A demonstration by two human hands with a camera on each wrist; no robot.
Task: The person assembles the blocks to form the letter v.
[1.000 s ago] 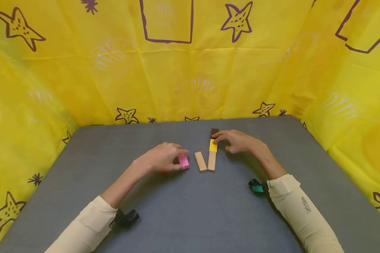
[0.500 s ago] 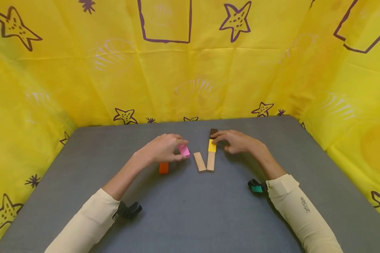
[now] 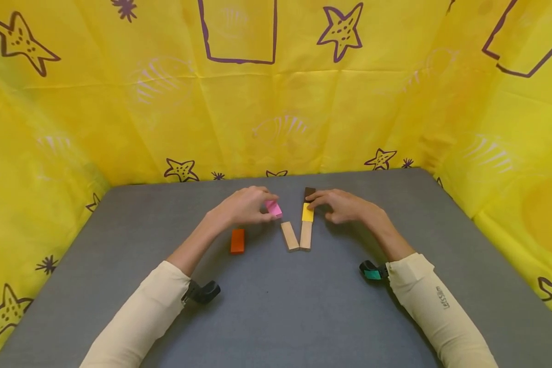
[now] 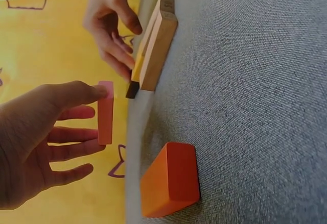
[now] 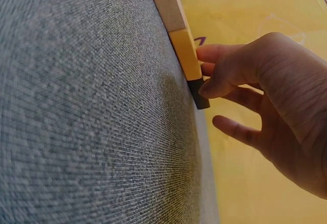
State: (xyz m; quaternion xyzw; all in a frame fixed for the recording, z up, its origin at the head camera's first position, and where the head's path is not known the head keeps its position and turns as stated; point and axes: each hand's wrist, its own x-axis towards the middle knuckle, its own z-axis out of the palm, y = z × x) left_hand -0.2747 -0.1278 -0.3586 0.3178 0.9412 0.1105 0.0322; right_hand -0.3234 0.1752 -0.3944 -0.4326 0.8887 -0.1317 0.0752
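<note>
My left hand [image 3: 245, 205] pinches a pink wooden block [image 3: 274, 208] between thumb and fingers. In the left wrist view that pink block [image 4: 105, 114] hangs above the table, apart from the others. My right hand [image 3: 347, 207] rests its fingertips at a yellow block [image 3: 307, 212] and a dark brown block [image 3: 309, 192], its fingers loosely bent. Those two lie end to end with a plain wooden block [image 3: 305, 235], forming a line. A second plain block [image 3: 290, 236] slants away from the line, their near ends meeting. An orange block [image 3: 237, 241] lies alone behind my left wrist.
The blocks lie on a grey cloth-covered table [image 3: 276, 317]. A yellow curtain [image 3: 239, 112] with starfish drawings encloses the back and sides. Dark wrist cameras are strapped to both sleeves, the left camera [image 3: 204, 292] hanging over the table.
My left hand has carried the pink block away from me and slightly right, uncovering the orange block. The right hand and the line of blocks stay where they were.
</note>
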